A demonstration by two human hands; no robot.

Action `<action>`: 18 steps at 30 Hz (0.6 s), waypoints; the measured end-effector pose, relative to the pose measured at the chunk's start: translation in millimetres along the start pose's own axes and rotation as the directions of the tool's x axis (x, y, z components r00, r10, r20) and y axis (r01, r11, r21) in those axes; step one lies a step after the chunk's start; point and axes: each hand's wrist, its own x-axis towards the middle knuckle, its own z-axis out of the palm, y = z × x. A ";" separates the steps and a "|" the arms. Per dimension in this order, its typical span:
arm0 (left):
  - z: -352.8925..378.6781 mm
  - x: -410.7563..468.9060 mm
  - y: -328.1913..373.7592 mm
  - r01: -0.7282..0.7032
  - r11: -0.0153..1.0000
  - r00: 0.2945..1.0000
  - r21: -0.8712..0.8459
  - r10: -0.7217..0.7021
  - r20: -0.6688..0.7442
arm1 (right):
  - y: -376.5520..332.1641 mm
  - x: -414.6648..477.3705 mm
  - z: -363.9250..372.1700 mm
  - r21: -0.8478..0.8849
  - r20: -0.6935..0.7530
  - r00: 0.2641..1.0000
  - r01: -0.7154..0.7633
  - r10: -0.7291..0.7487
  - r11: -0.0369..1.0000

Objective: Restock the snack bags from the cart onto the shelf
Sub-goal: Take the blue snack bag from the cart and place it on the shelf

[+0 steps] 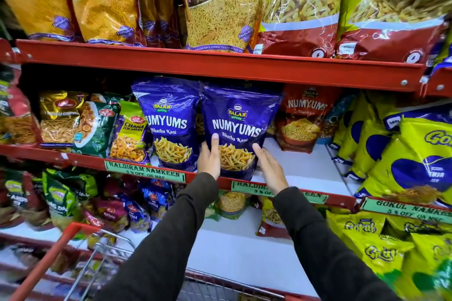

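Observation:
A purple Numyums snack bag (238,115) stands upright at the front of the middle shelf (305,168). My left hand (209,157) presses against its lower left edge, thumb across the front. My right hand (270,168) rests at its lower right side, fingers spread against the bag. Both hands hold the bag between them. A second purple Numyums bag (168,120) stands just to its left. The cart (80,252), with a red handle and wire basket, sits at the bottom left; its contents are hidden from view.
A red Numyums bag (302,117) stands further back on the right, with bare white shelf in front of it. Yellow Gokul bags (403,154) fill the far right. Haldiram packets (97,124) crowd the left. Big bhujia bags (220,2) line the top shelf.

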 end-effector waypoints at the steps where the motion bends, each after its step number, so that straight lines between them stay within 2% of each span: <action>1: -2.3 -2.1 1.1 0.010 1.000 1.000 0.006 -0.010 0.007 | -0.7 -1.2 0.0 -0.004 0.010 1.000 -0.011 0.011 1.000; 7: -7.5 -13.1 4.9 0.020 1.000 1.000 -0.025 -0.019 0.018 | -4.6 -7.0 -0.7 -0.081 0.084 0.996 -0.035 0.041 0.996; 10: -5.1 -27.6 -9.8 -0.114 0.991 0.987 -0.063 0.106 -0.125 | 0.0 -28.1 -2.2 -0.178 -0.096 0.992 0.061 -0.079 0.982; 13: 0.5 -50.2 -34.6 -0.308 0.951 0.921 -0.021 0.293 -0.256 | 12.1 -57.8 -7.1 -0.329 -0.269 0.909 0.223 -0.318 0.918; 15: 6.9 -65.3 -56.2 -0.396 0.917 0.888 0.057 0.398 -0.229 | 25.8 -77.8 -11.9 -0.398 -0.263 0.886 0.261 -0.382 0.879; 18: 13.9 -89.4 -94.2 -0.428 0.882 0.885 0.199 0.453 -0.107 | 61.2 -109.4 -24.8 -0.479 -0.182 0.923 0.217 -0.338 0.851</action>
